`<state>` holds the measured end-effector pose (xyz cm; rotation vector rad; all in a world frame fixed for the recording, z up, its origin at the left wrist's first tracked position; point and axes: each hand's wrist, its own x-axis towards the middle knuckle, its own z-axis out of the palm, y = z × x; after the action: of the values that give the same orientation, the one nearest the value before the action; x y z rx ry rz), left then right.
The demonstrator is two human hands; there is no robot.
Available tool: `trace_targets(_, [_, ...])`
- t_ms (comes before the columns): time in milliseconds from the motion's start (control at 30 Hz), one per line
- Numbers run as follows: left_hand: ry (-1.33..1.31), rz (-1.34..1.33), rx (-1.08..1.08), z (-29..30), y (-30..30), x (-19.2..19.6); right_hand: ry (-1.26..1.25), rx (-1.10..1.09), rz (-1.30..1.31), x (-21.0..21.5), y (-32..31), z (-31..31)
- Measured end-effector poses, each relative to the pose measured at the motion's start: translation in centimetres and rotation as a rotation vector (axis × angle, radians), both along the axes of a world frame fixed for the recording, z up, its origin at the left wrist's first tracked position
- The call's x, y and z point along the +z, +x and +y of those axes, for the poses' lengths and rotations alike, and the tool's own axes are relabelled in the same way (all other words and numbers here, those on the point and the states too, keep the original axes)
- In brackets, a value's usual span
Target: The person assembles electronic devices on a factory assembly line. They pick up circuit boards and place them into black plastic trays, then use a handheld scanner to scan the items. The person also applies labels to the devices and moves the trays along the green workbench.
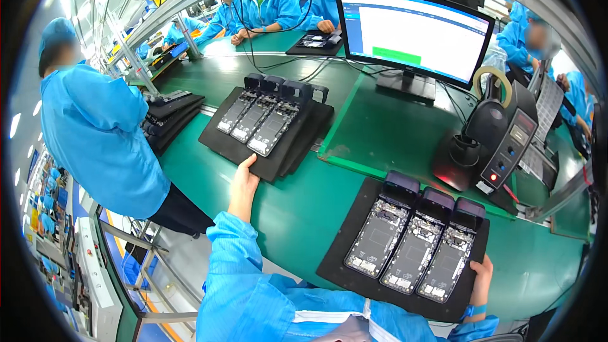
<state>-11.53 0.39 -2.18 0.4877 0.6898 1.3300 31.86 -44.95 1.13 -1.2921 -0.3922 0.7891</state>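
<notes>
My left hand (244, 185) is at the near edge of a black foam tray (212, 128), a fingertip on top beside a phone's lower end and the other fingers partly hidden. Three opened smartphones (272, 128) lie on that tray, bare insides up, their dark screens raised at the far end. More black trays are stacked beneath it. My right hand (482, 277) grips the right edge of a second foam tray (342, 247), close in front of me. It carries three more opened smartphones (413, 250) with screens lifted the same way; the fingers under it are hidden.
A monitor (415, 31) stands behind the green bench (285, 215). Right of it are a black handheld scanner (472, 136) on its stand, a control box (510, 145) and a tape roll (493, 85). At left, a co-worker (95, 126) in blue stands by stacked trays (168, 117). Others sit across.
</notes>
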Motion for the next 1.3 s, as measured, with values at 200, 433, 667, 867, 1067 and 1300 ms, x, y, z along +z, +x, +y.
trace_targets(200, [-0.040,0.047,-0.010,-4.0,2.1,0.6,0.100,-0.136,-0.037,0.2,-0.9,0.7])
trace_targets(433, [-0.021,0.111,-0.017,-5.7,3.1,1.6,-0.056,-0.137,-0.112,0.3,-0.1,-0.2])
trace_targets(667, [-0.014,0.267,0.071,-17.6,7.8,2.2,-0.054,-0.115,-0.113,-0.2,0.3,-0.4])
trace_targets(867, [0.769,1.031,-0.641,-22.8,12.6,3.4,-0.386,-0.122,-0.693,0.0,1.1,-0.9])
trace_targets(1067, [0.949,1.191,-0.753,-23.6,14.6,3.5,-0.546,0.080,-0.848,1.6,3.2,-1.3])
trace_targets(1300, [1.061,1.174,-0.821,-25.9,17.2,3.5,-0.747,-0.001,-1.124,3.1,2.7,0.2])
